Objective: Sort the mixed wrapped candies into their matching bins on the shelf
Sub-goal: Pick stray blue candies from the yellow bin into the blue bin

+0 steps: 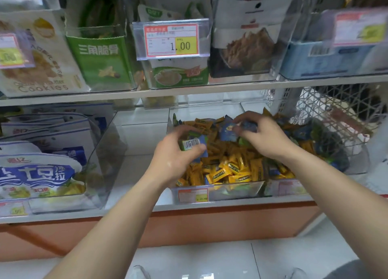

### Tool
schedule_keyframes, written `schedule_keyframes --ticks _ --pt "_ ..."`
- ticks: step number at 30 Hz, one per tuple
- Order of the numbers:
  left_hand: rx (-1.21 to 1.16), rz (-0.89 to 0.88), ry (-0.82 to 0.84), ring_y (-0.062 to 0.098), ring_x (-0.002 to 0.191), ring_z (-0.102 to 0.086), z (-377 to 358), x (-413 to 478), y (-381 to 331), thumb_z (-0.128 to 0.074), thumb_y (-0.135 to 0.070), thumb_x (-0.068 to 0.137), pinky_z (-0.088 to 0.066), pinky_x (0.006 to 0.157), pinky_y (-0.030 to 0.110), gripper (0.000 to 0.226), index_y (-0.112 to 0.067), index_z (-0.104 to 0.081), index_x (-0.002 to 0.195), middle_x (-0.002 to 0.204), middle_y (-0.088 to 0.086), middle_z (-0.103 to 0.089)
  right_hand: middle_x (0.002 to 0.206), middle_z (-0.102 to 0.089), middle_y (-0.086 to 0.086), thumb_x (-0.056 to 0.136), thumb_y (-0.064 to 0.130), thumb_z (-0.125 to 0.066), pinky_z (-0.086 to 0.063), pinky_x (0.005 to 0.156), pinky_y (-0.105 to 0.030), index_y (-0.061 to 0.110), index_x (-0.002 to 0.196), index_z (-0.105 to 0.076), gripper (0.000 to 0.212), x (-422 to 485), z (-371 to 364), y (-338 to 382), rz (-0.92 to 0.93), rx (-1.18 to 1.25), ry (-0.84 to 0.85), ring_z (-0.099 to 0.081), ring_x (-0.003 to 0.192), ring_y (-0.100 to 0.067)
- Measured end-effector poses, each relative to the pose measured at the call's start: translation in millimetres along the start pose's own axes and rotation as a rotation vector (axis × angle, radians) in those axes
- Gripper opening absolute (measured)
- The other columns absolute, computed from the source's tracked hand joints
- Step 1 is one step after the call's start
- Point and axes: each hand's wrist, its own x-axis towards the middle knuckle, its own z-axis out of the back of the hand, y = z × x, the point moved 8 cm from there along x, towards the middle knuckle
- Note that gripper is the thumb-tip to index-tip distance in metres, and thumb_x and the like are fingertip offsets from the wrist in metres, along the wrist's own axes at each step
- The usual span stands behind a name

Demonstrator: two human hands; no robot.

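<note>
wrapped candies (pixel 231 169), mostly yellow, fill the clear bin (pixel 241 189) on the lower shelf (pixel 134 167). the left grip (pixel 178 152) is curled round a few green and blue ones above the pile; the right grip (pixel 262 138) pinches a blue candy (pixel 228 131) further back.

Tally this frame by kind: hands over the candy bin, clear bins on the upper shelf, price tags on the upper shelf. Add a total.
Hands: 2, left hand and right hand, each gripping wrapped candies
On the upper shelf, clear bins: 5
On the upper shelf, price tags: 3
Total: 10
</note>
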Motion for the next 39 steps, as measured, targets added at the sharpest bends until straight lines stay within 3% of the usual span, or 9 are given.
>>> schedule_keyframes --ticks 3,6,13,17,20,25,29,33,39 --pt "-0.055 -0.069 0.049 0.017 0.097 -0.067 -47 11 -29 -0.080 -0.027 0.080 -0.057 0.083 0.044 0.040 -0.028 -0.064 0.117 0.107 -0.003 -0.068 0.093 -0.067 0.017 0.090 0.030 -0.070 -0.039 0.073 -0.005 0.035 0.092 -0.064 0.008 -16 46 -34 -0.082 -0.033 -0.140 -0.058 0.085 0.009" --pt "0.052 -0.167 0.080 0.013 0.099 -0.064 -105 31 -61 -0.081 -0.035 0.077 -0.052 0.085 0.030 0.047 -0.030 -0.061 0.119 0.106 -0.009 -0.067 0.102 -0.068 0.007 0.090 0.032 -0.070 -0.043 0.080 -0.026 0.033 0.093 -0.064 0.007 -35 89 -79 -0.216 0.002 -0.302 -0.061 0.099 -0.012" --pt "0.572 -0.300 0.291 0.022 0.111 -0.059 -219 75 -78 -0.073 -0.047 0.082 -0.047 0.088 0.032 0.049 -0.030 -0.057 0.125 0.123 -0.001 -0.064 0.093 -0.065 0.006 0.090 0.034 -0.070 -0.038 0.067 -0.024 0.027 0.091 -0.065 0.009 -49 134 -126 -0.291 -0.084 -0.411 -0.060 0.093 -0.016" --pt "0.873 -0.372 0.273 0.028 0.111 -0.060 -228 79 -75 -0.064 -0.058 0.084 -0.049 0.093 0.040 0.049 -0.029 -0.062 0.124 0.120 0.004 -0.067 0.093 -0.067 0.007 0.095 0.029 -0.064 -0.042 0.064 -0.024 0.026 0.095 -0.065 0.003 -42 113 -125 -0.218 -0.161 -0.245 -0.064 0.091 -0.021" --pt "0.714 -0.351 0.257 0.023 0.108 -0.061 -201 74 -80 -0.064 -0.058 0.084 -0.051 0.083 0.033 0.054 -0.026 -0.060 0.128 0.124 0.002 -0.065 0.111 -0.070 -0.004 0.097 0.037 -0.058 -0.053 0.080 -0.037 0.023 0.109 -0.069 0.021 -39 101 -128 -0.265 -0.306 -0.110 -0.065 0.101 -0.028" --pt "0.527 -0.261 0.180 0.001 0.086 -0.061 -116 45 -42 -0.062 -0.036 0.092 -0.046 0.071 0.022 0.018 -0.032 -0.068 0.108 0.097 -0.017 -0.067 0.121 -0.063 -0.012 0.087 0.042 -0.057 -0.056 0.083 -0.044 0.027 0.124 -0.065 0.040 -35 114 -112 -0.339 -0.594 -0.104 -0.059 0.108 -0.038" --pt "0.604 -0.079 0.316 0.006 0.094 -0.062 -92 20 22 -0.066 -0.035 0.090 -0.045 0.074 0.021 0.017 -0.031 -0.066 0.107 0.099 -0.017 -0.066 0.112 -0.065 -0.005 0.087 0.033 -0.062 -0.051 0.079 -0.035 0.024 0.113 -0.069 0.029 -26 79 -57 -0.117 -0.458 -0.108 -0.060 0.104 -0.028" --pt "0.583 -0.032 0.431 0.003 0.098 -0.062 -96 16 39 -0.070 -0.045 0.086 -0.049 0.080 0.021 0.032 -0.034 -0.064 0.115 0.106 -0.019 -0.066 0.102 -0.067 0.015 0.086 0.038 -0.063 -0.049 0.079 -0.028 0.030 0.111 -0.070 0.027 -33 9 -10 0.050 -0.281 0.139 -0.064 0.101 -0.013" --pt "0.937 -0.114 0.443 0.008 0.085 -0.060 -75 19 44 -0.068 -0.053 0.081 -0.043 0.060 0.024 0.023 -0.038 -0.065 0.099 0.087 -0.017 -0.063 0.133 -0.058 0.007 0.088 0.071 -0.043 -0.047 0.096 -0.041 0.050 0.134 -0.051 0.051 -35 -55 -10 0.158 -0.759 0.442 -0.053 0.124 -0.023"
